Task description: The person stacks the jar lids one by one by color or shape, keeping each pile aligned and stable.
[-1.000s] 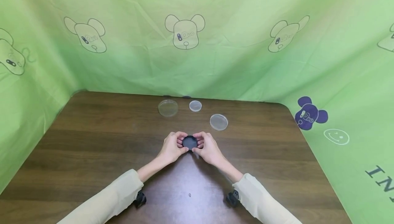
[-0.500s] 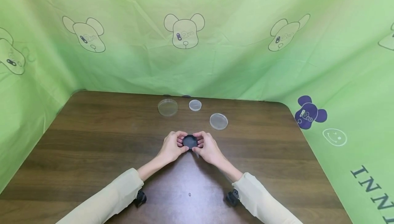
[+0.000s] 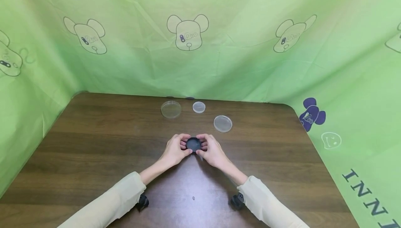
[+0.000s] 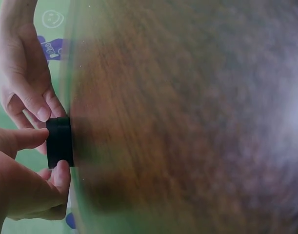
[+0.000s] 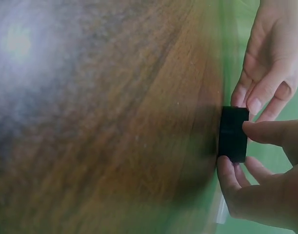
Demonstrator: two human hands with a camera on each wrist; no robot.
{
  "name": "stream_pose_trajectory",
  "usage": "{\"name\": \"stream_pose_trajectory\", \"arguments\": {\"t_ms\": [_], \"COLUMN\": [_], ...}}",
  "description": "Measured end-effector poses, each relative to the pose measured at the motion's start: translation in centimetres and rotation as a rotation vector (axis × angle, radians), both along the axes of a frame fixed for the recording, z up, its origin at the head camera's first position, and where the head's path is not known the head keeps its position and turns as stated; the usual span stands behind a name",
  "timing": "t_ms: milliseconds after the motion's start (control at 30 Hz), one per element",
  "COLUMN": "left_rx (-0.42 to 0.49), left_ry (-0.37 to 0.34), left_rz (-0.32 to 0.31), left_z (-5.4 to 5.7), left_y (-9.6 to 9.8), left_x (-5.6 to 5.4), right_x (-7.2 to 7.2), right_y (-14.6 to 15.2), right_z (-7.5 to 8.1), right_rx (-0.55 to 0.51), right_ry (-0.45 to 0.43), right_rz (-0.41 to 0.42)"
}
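Note:
A short black round container (image 3: 193, 144) with a raised rim is held between both hands near the table's middle. My left hand (image 3: 174, 149) grips its left side, thumb at the near edge and fingers round the far edge. On the opposite side my right hand (image 3: 212, 150) holds it in a mirrored grip. From the left wrist view, the container (image 4: 59, 142) shows a thick, plain black side wall. The right wrist view has its lower edge (image 5: 233, 134) at or just above the tabletop; I cannot tell which.
Behind the hands, a larger clear round dish (image 3: 171, 109), a small clear dish (image 3: 198, 107) and another clear dish (image 3: 222, 123) lie on the brown wooden table (image 3: 109, 144). A green printed curtain (image 3: 188, 71) closes off the back and sides.
The hands and the black container keep almost the same place and grip. The printed curtain at the right shifts slightly to the left.

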State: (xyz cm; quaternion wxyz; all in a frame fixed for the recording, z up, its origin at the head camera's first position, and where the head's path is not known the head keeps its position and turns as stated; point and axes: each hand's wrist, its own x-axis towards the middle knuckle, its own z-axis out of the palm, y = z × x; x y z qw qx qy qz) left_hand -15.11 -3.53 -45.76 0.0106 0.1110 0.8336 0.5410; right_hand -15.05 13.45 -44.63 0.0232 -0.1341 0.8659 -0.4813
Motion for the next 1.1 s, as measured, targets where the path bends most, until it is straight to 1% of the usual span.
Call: {"name": "stream_pose_trajectory", "arguments": {"t_ms": [200, 367, 633, 733, 867, 967, 1100], "left_rx": [-0.004, 0.014, 0.046, 0.061, 0.064, 0.049, 0.024], "left_ry": [-0.001, 0.0, -0.02, -0.035, -0.034, -0.012, -0.003], "left_rz": [-0.007, -0.013, -0.021, -0.008, 0.003, 0.016, 0.053], "left_z": [0.0, -0.3, -0.5, -0.6, -0.7, -0.8, -0.9], "left_y": [0.0, 0.0, -0.4, -0.8, -1.3, -1.9, -3.2], "left_x": [-0.1, 0.0, 0.2, 0.2, 0.0, -0.3, -0.6], "right_x": [0.1, 0.1, 0.2, 0.1, 0.0, 0.0, -0.2], "right_y": [0.0, 0.0, 0.3, 0.3, 0.4, 0.5, 0.5], "right_z": [0.2, 0.0, -0.3, -0.5, -0.5, -0.4, -0.3], "right_rx": [-0.009, -0.012, -0.014, -0.029, -0.048, -0.052, -0.049], "right_ry": [0.0, 0.008, 0.002, -0.004, -0.01, -0.015, -0.011], "right_rz": [0.004, 0.011, 0.036, 0.036, 0.008, -0.02, -0.04]}}
